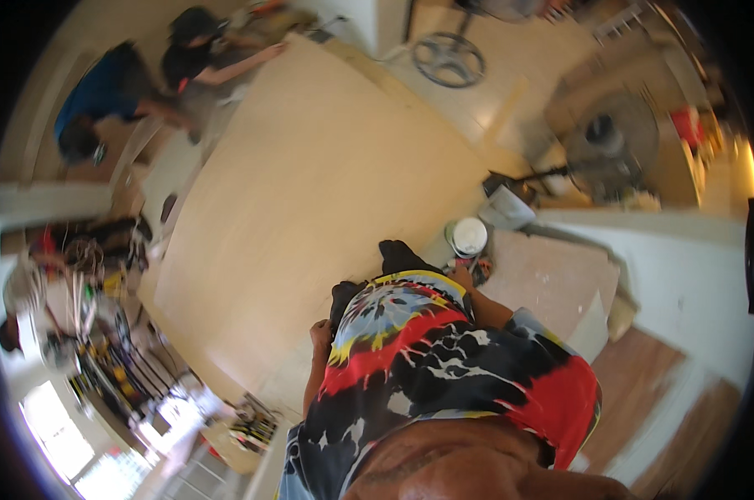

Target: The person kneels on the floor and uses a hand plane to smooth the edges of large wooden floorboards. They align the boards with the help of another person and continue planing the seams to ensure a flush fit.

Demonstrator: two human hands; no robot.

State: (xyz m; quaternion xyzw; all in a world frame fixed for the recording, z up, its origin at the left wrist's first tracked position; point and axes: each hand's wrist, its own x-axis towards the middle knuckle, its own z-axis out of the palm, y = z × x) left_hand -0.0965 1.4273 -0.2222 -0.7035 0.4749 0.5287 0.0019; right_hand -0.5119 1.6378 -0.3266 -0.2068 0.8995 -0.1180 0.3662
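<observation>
A large, smooth tan board (294, 183) lies flat in front of me. My left hand (320, 334) hangs by my hip near the board's near edge. Its fingers look curled, but blur hides whether anything is in them. By my other hip is my right hand (460, 277), partly covered by my patterned shirt. Beside it sits a small red and dark object (482, 269), too blurred to name, and I cannot tell whether the hand touches it. A white-lidded bucket (469, 237) stands just beyond.
A pale container (508, 208) and a flat grey-beige panel (552, 279) are to my right, with a pedestal fan (606, 137) behind. Across the board, one person in black (192, 58) reaches to its far corner; another in blue (102, 96) bends nearby. Tools (123, 375) crowd the left.
</observation>
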